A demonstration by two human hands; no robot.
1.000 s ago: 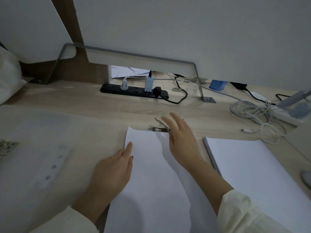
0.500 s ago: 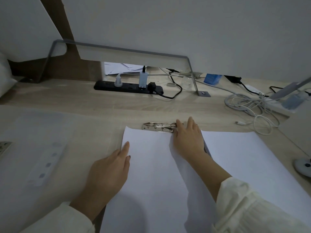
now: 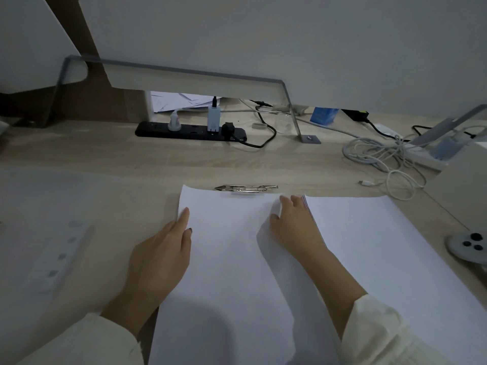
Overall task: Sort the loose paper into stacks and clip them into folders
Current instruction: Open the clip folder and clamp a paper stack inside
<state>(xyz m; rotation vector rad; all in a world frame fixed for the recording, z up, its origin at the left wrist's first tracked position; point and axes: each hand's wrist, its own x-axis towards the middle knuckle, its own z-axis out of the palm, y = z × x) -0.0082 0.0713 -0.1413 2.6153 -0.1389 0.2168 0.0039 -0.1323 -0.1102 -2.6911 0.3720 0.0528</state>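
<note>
White sheet [image 3: 229,259], metal clip [image 3: 246,188] at top; left hand [image 3: 158,256] flat on it; right hand [image 3: 292,227] at raised edge, grip unclear.

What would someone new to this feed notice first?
Two hands frame a white paper stack at centre: the left hand lies flat on its left edge, the right hand sits at its right edge. A silver clip lies just beyond its top edge. A second stack lies to the right.
</note>
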